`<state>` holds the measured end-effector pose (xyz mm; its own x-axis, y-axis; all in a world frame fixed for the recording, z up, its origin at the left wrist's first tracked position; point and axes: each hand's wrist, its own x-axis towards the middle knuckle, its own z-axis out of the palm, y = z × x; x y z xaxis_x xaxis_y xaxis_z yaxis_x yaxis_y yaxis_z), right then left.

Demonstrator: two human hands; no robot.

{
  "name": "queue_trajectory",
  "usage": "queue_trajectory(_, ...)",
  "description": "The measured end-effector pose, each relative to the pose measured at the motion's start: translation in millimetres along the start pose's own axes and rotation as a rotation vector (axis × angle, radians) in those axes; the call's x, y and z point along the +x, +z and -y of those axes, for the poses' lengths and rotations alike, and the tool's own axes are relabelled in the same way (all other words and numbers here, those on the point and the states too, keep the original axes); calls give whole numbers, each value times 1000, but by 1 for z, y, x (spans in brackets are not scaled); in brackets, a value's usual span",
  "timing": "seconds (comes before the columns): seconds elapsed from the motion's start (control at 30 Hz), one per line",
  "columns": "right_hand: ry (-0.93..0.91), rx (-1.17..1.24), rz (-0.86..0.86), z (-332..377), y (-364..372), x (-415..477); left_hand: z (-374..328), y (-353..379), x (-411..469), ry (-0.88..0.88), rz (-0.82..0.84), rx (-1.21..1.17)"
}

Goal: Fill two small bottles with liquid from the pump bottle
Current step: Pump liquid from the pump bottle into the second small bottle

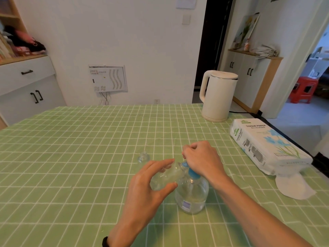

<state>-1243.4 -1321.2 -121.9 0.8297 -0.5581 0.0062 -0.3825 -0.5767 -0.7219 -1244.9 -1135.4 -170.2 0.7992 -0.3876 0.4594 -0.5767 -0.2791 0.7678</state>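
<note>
Fingers (161, 164) of left hand (144, 190) pinch small clear plastic bottle (166, 175), tilted for filling.
Right hand (201, 161) curls on blue pump head (193, 173) of the large clear pump bottle (192, 195).

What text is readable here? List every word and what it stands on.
"TISSUE PAPER": top face of the tissue pack, repeated on its side.
Small print under it: too small to read.
Label on the pump bottle: blurred.
Stickers on the wall panel: blurred.
</note>
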Motion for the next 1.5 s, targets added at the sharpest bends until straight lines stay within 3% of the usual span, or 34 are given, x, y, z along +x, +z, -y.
queue_trajectory(0.67, -32, 2, -2, -2, 0, 1, 6, -1, -2, 29, -4, -102)
queue_trajectory(0.9, -85, -69, 7, 8, -9, 4, -1, -3, 3, 48, -6, -82)
queue_trajectory(1.5, -46, 7, 47, 6, -7, 1, 0, -4, 1, 35, -6, -40)
